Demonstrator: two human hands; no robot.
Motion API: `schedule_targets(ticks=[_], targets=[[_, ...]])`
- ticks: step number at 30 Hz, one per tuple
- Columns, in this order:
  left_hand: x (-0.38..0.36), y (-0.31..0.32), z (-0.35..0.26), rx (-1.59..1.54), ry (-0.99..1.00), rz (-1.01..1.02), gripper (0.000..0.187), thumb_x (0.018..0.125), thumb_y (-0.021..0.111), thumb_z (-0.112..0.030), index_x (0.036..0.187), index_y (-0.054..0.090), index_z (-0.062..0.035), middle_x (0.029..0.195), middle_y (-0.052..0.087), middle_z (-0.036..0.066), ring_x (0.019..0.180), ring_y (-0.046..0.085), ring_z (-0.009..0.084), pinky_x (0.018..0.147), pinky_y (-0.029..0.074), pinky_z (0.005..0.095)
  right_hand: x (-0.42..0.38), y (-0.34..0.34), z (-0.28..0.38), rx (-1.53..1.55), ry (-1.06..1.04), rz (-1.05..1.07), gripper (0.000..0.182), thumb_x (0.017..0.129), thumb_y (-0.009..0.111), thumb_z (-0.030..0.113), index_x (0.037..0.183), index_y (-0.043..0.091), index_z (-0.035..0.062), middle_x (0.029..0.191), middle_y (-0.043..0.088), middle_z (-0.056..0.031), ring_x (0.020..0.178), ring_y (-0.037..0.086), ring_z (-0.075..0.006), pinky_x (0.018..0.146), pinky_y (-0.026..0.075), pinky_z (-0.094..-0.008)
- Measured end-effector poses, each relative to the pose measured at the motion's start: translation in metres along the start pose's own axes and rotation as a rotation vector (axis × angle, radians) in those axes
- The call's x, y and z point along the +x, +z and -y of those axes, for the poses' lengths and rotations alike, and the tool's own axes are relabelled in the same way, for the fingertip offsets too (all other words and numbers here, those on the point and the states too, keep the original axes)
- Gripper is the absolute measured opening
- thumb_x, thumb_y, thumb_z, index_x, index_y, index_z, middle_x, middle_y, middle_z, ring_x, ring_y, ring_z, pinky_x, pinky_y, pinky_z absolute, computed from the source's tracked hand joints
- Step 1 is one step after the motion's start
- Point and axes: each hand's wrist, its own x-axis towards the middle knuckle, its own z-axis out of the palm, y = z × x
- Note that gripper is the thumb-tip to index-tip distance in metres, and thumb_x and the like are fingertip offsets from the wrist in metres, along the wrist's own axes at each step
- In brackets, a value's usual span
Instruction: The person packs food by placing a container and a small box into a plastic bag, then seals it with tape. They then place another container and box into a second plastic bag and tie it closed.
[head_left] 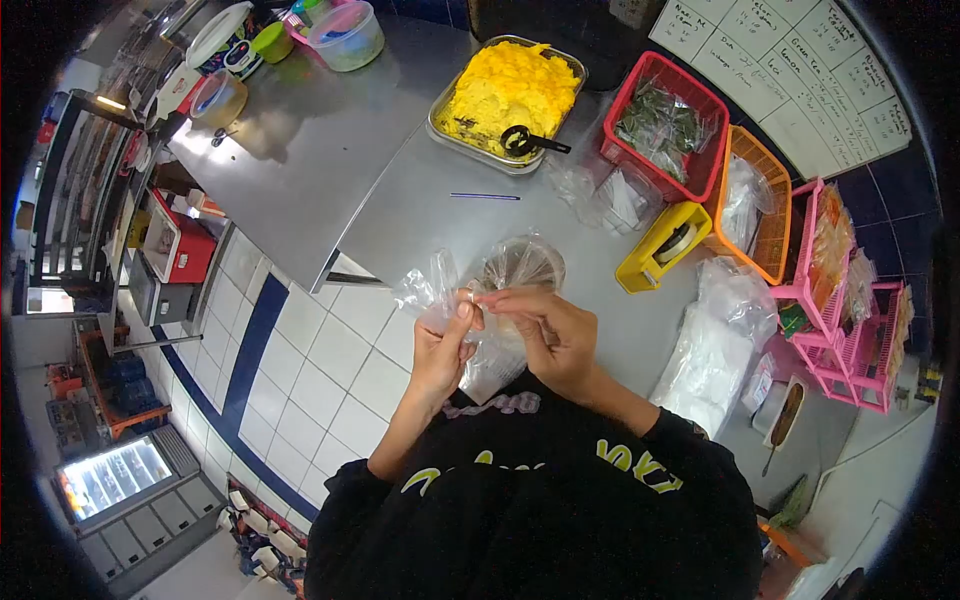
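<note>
A clear plastic bag with something brownish inside rests at the near edge of the steel table, in front of my body. My left hand is closed in a pinch on the gathered neck of the bag, and its loose top sticks out to the left. Close against it, my right hand has its fingers pressed together at the same neck. Whatever small thing may sit between the fingertips is too small to make out. Beyond the bag, a thin purple stick lies on the table.
A metal tray of yellow food holds a black scoop. To the right stand a yellow tape dispenser, a red basket, an orange basket, pink racks and a stack of plastic bags. Plastic tubs sit far left.
</note>
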Motion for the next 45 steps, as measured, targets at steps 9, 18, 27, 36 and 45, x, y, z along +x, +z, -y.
schedule_targets(ticks=[9, 18, 27, 36, 45], targets=[[-0.002, 0.003, 0.004, 0.163, 0.048, 0.021, 0.022, 0.089, 0.055, -0.024, 0.1, 0.055, -0.0053, 0.074, 0.052, 0.0, 0.045, 0.034, 0.0017, 0.039, 0.024, 0.0166, 0.02, -0.024, -0.016, -0.502, -0.248, 0.389, 0.013, 0.073, 0.061, 0.01, 0.085, 0.057, 0.0064, 0.098, 0.061, -0.0072, 0.092, 0.057, -0.0222, 0.075, 0.039, -0.0341], [-0.013, 0.021, 0.012, 0.364, 0.37, -0.15, 0.02, 0.085, 0.057, -0.004, 0.102, 0.049, 0.0037, 0.084, 0.06, 0.007, 0.058, 0.052, 0.0082, 0.053, 0.042, 0.021, 0.022, -0.04, -0.028, -0.177, -0.016, 0.196, 0.016, 0.069, 0.055, -0.012, 0.078, 0.059, 0.0005, 0.081, 0.062, -0.0101, 0.071, 0.061, -0.0185, 0.068, 0.047, -0.0284], [-0.022, 0.013, -0.039, 1.205, 0.602, 0.136, 0.022, 0.07, 0.066, -0.001, 0.092, 0.061, -0.0019, 0.087, 0.061, 0.012, 0.077, 0.06, 0.0213, 0.07, 0.048, 0.0307, 0.007, -0.085, -0.015, 0.156, 0.218, -0.272, 0.01, 0.079, 0.05, -0.012, 0.082, 0.056, -0.0042, 0.083, 0.063, -0.0118, 0.073, 0.061, -0.0151, 0.069, 0.05, -0.0257], [-0.006, 0.003, -0.04, 1.266, 0.65, 0.43, 0.027, 0.064, 0.059, 0.0, 0.091, 0.061, -0.0026, 0.096, 0.059, 0.011, 0.088, 0.058, 0.0286, 0.075, 0.049, 0.0333, 0.012, -0.096, 0.08, 0.003, 0.396, -0.081, 0.014, 0.078, 0.05, -0.015, 0.08, 0.058, -0.0038, 0.079, 0.063, -0.01, 0.071, 0.061, -0.0132, 0.068, 0.05, -0.0247], [0.015, -0.017, -0.042, 1.439, 1.073, 0.708, 0.021, 0.063, 0.06, -0.001, 0.084, 0.06, 0.0007, 0.09, 0.059, 0.01, 0.085, 0.058, 0.0246, 0.069, 0.051, 0.0301, 0.003, -0.057, 0.065, 0.057, 0.643, 0.113, 0.012, 0.077, 0.053, -0.013, 0.08, 0.06, -0.0038, 0.076, 0.063, -0.01, 0.067, 0.061, -0.0137, 0.061, 0.05, -0.0242]])
